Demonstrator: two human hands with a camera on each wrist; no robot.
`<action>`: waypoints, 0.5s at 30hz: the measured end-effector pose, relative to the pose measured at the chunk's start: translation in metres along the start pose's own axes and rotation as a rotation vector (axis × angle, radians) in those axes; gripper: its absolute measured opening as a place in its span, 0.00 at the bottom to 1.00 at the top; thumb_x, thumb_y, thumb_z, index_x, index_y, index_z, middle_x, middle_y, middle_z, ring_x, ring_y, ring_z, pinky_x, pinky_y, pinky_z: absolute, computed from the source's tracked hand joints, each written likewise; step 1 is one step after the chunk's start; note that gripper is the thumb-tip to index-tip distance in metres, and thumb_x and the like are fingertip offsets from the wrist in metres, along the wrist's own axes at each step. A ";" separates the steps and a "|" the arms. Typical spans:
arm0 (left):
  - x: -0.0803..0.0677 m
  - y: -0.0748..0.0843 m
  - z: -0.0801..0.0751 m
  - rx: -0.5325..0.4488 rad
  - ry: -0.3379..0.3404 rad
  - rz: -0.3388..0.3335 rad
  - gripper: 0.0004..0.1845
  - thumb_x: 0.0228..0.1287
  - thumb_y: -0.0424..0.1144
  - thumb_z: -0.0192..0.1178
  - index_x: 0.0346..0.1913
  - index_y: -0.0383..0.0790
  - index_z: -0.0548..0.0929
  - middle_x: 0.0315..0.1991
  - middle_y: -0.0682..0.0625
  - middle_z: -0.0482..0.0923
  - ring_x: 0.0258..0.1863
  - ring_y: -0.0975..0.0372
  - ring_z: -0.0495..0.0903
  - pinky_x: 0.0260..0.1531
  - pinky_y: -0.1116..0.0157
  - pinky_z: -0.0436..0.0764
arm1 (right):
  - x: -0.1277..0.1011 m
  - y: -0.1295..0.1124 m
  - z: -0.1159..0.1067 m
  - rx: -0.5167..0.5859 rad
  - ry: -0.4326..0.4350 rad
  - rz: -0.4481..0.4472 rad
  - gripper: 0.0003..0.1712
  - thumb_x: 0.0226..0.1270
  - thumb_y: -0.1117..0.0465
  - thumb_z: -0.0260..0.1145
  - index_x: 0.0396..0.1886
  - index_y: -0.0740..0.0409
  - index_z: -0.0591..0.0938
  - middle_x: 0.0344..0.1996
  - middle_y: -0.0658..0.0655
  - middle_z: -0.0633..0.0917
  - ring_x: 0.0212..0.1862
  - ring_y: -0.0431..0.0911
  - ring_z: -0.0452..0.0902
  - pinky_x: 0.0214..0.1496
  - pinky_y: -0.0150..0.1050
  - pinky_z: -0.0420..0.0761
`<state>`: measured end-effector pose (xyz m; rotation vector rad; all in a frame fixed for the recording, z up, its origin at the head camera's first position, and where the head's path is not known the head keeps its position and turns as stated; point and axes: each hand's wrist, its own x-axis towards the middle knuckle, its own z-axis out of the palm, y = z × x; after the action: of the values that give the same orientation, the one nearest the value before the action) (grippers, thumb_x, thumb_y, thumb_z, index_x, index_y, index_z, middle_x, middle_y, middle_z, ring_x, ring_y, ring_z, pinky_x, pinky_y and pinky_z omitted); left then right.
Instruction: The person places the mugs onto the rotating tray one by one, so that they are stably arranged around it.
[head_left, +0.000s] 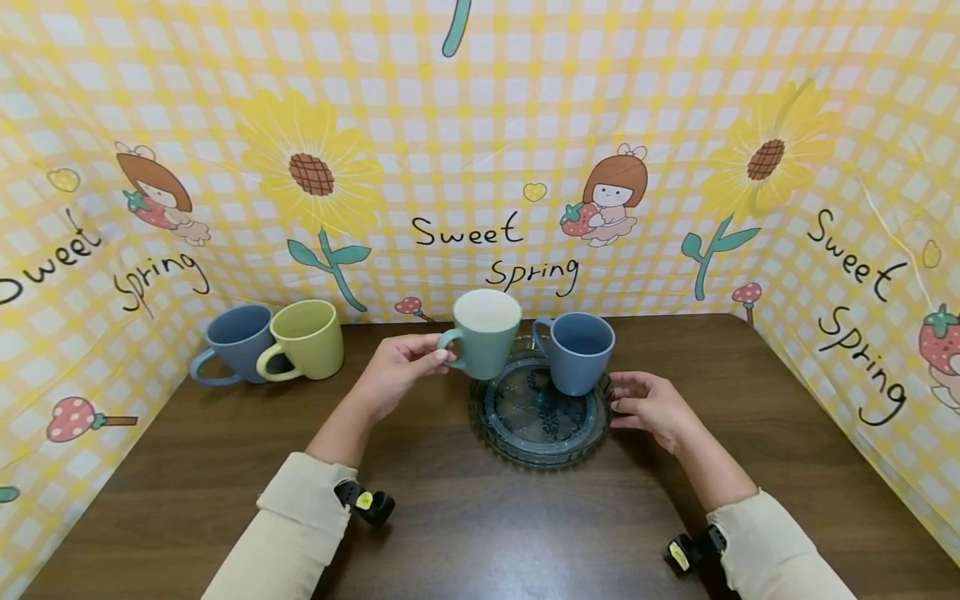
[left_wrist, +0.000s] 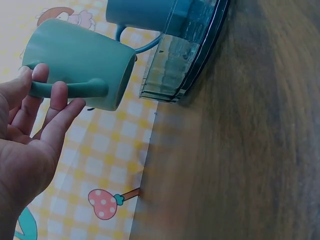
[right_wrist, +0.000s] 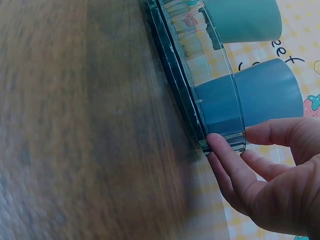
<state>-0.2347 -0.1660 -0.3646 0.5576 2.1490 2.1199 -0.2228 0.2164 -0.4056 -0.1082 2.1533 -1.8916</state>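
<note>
My left hand point(head_left: 408, 367) holds a green mug point(head_left: 487, 337) by its handle, thumb and fingers around it. The mug is upright, raised over the back left rim of a round, clear glass tray point(head_left: 525, 457) with a dark patterned base. A blue mug point(head_left: 583, 354) stands upright in the tray at the back right, its handle toward the green mug. My right hand point(head_left: 656, 408) touches the tray's right side with nearly straight fingers. In the right wrist view, the fingertips point(right_wrist: 216, 142) lie against the outer wall near the base.
At the back left of the wooden table point(head_left: 420, 517), a second blue mug point(head_left: 238, 337) and a yellow-green mug point(head_left: 315, 342) stand side by side, handles to the left. A checked, printed cloth point(head_left: 480, 150) surrounds the table at the back and sides.
</note>
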 end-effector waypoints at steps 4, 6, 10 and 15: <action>0.005 0.001 0.003 0.018 -0.015 -0.023 0.17 0.69 0.28 0.58 0.55 0.18 0.75 0.37 0.50 0.85 0.39 0.62 0.83 0.46 0.63 0.84 | 0.000 0.000 0.000 0.004 0.000 -0.004 0.30 0.66 0.78 0.54 0.68 0.78 0.60 0.55 0.76 0.70 0.45 0.52 0.75 0.45 0.46 0.85; 0.008 0.000 0.005 0.027 -0.026 -0.035 0.17 0.69 0.28 0.58 0.56 0.18 0.75 0.37 0.48 0.86 0.40 0.62 0.84 0.46 0.62 0.84 | 0.000 0.000 0.000 0.005 0.001 -0.002 0.30 0.66 0.78 0.54 0.68 0.78 0.60 0.56 0.76 0.69 0.46 0.52 0.75 0.46 0.46 0.85; 0.013 -0.002 0.008 0.046 -0.035 -0.057 0.16 0.69 0.28 0.58 0.55 0.19 0.77 0.37 0.46 0.86 0.40 0.61 0.84 0.45 0.62 0.84 | -0.002 -0.001 0.001 -0.001 0.005 0.007 0.30 0.67 0.77 0.54 0.68 0.77 0.60 0.57 0.77 0.69 0.47 0.53 0.75 0.46 0.47 0.85; 0.019 -0.006 0.012 0.074 -0.043 -0.081 0.15 0.69 0.27 0.58 0.54 0.23 0.79 0.38 0.44 0.86 0.41 0.58 0.83 0.48 0.57 0.83 | -0.002 -0.002 0.002 -0.003 0.009 0.011 0.30 0.67 0.77 0.55 0.68 0.77 0.60 0.57 0.76 0.69 0.47 0.53 0.75 0.46 0.46 0.85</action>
<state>-0.2501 -0.1485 -0.3673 0.5076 2.1952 1.9764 -0.2207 0.2147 -0.4038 -0.0888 2.1577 -1.8867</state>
